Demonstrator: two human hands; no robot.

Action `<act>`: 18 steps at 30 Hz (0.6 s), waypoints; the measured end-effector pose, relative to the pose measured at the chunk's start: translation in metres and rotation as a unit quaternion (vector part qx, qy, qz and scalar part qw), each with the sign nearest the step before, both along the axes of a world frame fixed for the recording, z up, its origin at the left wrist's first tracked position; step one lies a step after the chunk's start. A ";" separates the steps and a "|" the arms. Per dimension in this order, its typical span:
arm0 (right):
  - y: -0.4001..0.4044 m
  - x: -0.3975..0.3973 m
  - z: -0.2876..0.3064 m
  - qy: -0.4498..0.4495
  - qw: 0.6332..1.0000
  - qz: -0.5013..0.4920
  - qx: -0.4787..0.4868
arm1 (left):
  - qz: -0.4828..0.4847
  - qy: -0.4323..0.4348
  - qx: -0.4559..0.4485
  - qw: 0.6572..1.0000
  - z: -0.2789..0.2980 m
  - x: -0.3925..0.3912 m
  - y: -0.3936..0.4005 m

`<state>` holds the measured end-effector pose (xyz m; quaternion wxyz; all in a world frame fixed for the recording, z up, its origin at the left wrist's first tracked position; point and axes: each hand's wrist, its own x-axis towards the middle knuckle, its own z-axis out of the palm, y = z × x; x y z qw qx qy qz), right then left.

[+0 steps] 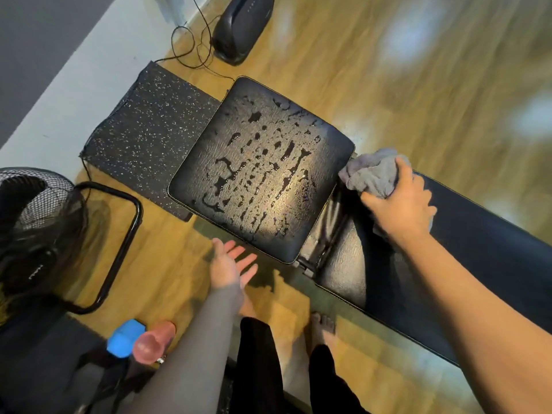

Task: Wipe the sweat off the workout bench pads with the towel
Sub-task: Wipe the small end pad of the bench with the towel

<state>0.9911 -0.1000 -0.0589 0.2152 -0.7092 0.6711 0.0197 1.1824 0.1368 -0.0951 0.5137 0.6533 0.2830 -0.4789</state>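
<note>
The black square seat pad of the workout bench lies in the middle of the view, covered with many beads and streaks of sweat. The long black back pad runs off to the right. My right hand grips a bunched grey towel over the gap between the two pads, at the seat pad's right edge. My left hand hovers palm up, fingers relaxed and spread, just below the seat pad's near edge, holding nothing.
A speckled rubber mat lies left of the seat pad. A black speaker with cables stands beyond it. A floor fan on a black frame is at left. Blue and pink dumbbells and my bare feet are on the wood floor.
</note>
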 end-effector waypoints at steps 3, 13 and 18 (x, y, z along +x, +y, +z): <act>0.028 0.028 0.015 -0.072 0.995 0.048 -0.055 | 0.032 -0.014 -0.020 0.999 0.000 0.021 -0.006; 0.136 0.135 -0.014 0.007 0.943 0.324 -0.072 | 0.102 0.058 -0.093 0.989 0.001 0.097 -0.045; 0.130 0.134 -0.015 0.029 0.940 0.331 -0.073 | 0.091 0.074 -0.021 0.993 -0.004 0.111 -0.057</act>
